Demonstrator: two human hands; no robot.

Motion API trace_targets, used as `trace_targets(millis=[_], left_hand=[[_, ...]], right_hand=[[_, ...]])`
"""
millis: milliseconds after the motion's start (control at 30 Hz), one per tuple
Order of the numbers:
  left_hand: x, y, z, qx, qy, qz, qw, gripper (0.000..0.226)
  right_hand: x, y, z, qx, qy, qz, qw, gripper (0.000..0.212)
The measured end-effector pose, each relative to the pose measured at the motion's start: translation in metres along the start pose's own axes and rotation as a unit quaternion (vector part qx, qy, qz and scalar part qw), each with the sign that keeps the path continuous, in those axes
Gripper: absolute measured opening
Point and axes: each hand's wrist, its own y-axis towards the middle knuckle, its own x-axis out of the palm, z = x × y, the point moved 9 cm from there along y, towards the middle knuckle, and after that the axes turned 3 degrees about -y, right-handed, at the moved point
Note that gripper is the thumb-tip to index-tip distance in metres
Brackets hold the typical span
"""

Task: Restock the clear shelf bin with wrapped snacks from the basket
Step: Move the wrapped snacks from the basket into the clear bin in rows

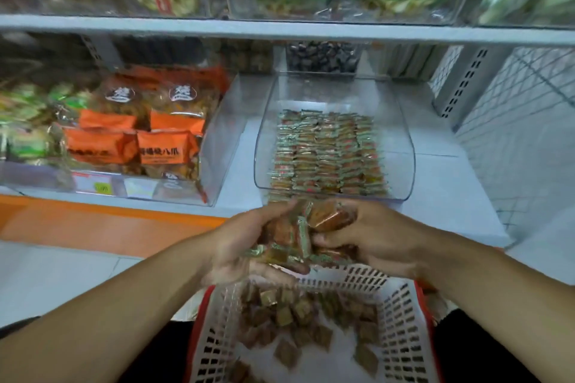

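Here, basket and clear bin both hold wrapped snacks.

Clear bin part-filled, snack rows; loose wrapped snacks in white basket below.

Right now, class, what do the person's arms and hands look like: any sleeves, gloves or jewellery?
Both forearms are bare, with no sleeves in view. The left hand and right hand wear no gloves, and no rings, watch or bracelets show.
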Motion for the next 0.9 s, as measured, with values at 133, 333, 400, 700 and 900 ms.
trace_targets(millis=[133, 333, 400, 700, 900], left_hand=[[0.017, -0.010, 0.031, 0.115, 0.058, 0.012, 0.992, 0.048], [0.018, -0.004, 0.041, 0.153, 0.026, 0.019, 0.988, 0.051], [0.012, -0.006, 0.046, 0.167, -0.004, 0.030, 0.986, 0.041], [0.017, -0.010, 0.042, 0.201, -0.145, 0.033, 0.968, 0.022], [0.035, -0.005, 0.028, 0.146, -0.205, -0.017, 0.968, 0.034]], right_hand=[[-0.008, -0.002, -0.024, -0.071, -0.101, 0.055, 0.991, 0.040], [-0.015, 0.006, -0.026, -0.092, -0.076, 0.001, 0.993, 0.031], [-0.013, 0.006, -0.034, -0.125, -0.008, -0.029, 0.992, 0.027], [-0.032, 0.001, -0.052, -0.250, 0.069, 0.113, 0.959, 0.026], [-0.026, -0.009, -0.061, -0.345, 0.019, 0.181, 0.921, 0.029]])
